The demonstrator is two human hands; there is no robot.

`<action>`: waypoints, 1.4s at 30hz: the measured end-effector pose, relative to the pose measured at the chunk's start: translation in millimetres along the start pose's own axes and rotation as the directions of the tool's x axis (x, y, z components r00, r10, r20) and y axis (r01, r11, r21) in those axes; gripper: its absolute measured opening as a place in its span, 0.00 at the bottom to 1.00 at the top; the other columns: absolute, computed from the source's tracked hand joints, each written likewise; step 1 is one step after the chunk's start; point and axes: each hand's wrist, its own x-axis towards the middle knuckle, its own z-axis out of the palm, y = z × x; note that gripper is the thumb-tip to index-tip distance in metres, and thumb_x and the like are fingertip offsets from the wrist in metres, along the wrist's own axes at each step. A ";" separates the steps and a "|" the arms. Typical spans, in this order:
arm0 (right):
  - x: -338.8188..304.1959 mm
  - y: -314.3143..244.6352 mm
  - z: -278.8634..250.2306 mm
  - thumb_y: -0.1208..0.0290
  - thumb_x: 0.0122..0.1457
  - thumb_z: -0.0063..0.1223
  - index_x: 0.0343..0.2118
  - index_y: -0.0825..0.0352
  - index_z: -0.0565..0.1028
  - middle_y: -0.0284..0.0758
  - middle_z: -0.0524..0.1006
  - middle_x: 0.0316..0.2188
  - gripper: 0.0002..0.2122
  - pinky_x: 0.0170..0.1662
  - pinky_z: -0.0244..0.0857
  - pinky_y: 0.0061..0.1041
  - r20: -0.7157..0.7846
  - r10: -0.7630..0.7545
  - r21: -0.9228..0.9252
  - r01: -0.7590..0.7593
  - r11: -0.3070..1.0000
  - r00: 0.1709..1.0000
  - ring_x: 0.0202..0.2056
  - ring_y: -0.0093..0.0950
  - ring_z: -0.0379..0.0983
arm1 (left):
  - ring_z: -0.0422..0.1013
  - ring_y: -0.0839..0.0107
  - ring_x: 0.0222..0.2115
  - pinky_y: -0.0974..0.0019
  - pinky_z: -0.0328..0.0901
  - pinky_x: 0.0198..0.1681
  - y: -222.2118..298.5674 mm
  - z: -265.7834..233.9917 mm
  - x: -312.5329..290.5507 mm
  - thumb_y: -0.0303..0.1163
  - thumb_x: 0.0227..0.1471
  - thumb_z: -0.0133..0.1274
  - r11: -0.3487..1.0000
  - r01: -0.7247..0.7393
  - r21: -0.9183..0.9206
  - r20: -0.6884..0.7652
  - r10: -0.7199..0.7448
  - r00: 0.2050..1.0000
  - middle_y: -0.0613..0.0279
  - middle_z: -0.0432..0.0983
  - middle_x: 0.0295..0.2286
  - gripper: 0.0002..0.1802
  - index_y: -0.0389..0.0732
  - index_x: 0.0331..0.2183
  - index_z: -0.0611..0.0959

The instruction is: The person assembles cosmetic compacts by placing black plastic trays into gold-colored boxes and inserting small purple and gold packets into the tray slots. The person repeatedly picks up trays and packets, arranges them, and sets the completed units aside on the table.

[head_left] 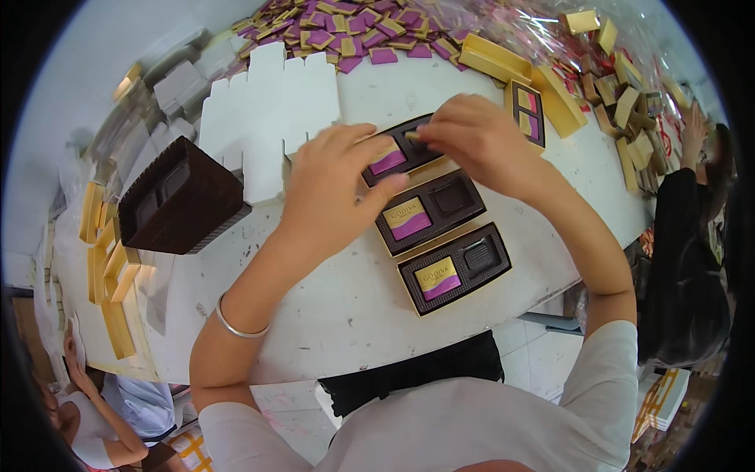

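Note:
Three small gold boxes with dark brown two-pocket trays stand in a slanted row before me. In the nearest box [486, 277] and the middle box [470, 219], the left pocket holds a gold-and-purple square and the right pocket is bare. My left hand [326, 177], fingers spread, reaches over the left end of the farthest box [405, 126], beside its gold-and-purple square [387, 160]. Over that box's right pocket, the closed fingers of my right hand [481, 141] pinch a small gold piece [414, 136], mostly hidden by the fingers.
Many gold-and-purple squares [354, 31] are heaped at the far edge. White flat card [275, 102] and a stack of brown trays [185, 197] lie left. A filled box [528, 114] and gold sleeves [558, 98] stand right. Other people sit at both sides.

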 end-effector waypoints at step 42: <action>-142.8 208.1 -72.2 0.72 0.52 0.56 0.40 0.70 0.72 0.39 0.70 0.43 0.13 0.47 0.61 0.27 0.299 0.816 -0.366 -0.731 0.577 0.495 0.45 0.33 0.66 | 0.54 0.49 0.56 0.52 0.50 0.58 -12.1 25.5 -12.8 0.49 0.48 0.55 0.973 0.088 -0.211 0.092 -0.070 0.993 0.47 0.58 0.55 0.29 0.36 0.45 0.75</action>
